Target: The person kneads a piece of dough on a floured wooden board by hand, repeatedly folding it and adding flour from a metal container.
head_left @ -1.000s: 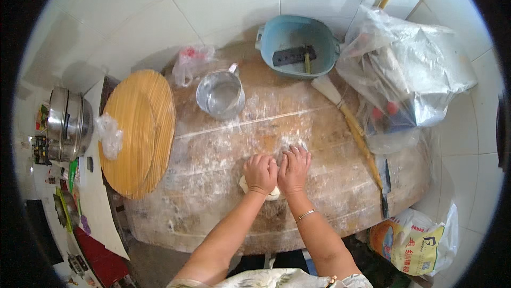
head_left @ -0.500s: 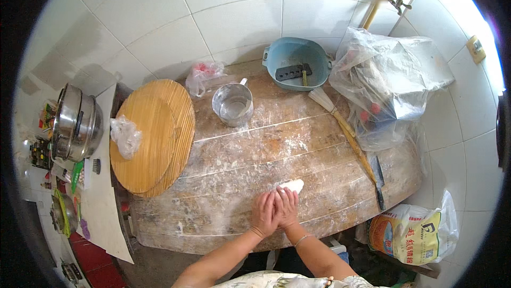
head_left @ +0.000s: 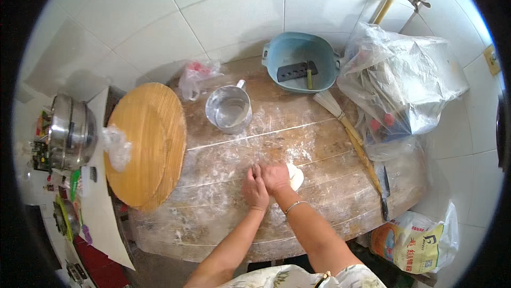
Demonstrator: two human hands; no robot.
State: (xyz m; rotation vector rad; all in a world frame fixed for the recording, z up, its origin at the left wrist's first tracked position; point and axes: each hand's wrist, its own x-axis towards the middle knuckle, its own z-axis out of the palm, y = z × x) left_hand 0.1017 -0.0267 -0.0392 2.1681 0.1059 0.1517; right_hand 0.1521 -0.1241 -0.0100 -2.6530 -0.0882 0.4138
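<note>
A lump of white dough (head_left: 295, 177) lies on the floury wooden board (head_left: 213, 216). My right hand (head_left: 275, 177) presses on its left part with the fingers curled over, so only the right end of the lump shows. Close against it, my left hand (head_left: 256, 188) is bent in with its fingers closed at the dough, the fingertips meeting those of the right hand. What lies beneath both palms is hidden.
A metal cup (head_left: 229, 110), a blue-grey basin (head_left: 301, 54) and a plastic-covered pile (head_left: 404, 80) stand behind. At right lie a brush (head_left: 330, 104), a wooden rod (head_left: 367, 165), a knife (head_left: 385, 197); at left, round wooden lids (head_left: 143, 149). A flour sack (head_left: 415, 240) stands lower right.
Both hands have shifted up the board and slightly left with the dough. My right hand has turned more sideways across it. The whole view has also shifted a little.
</note>
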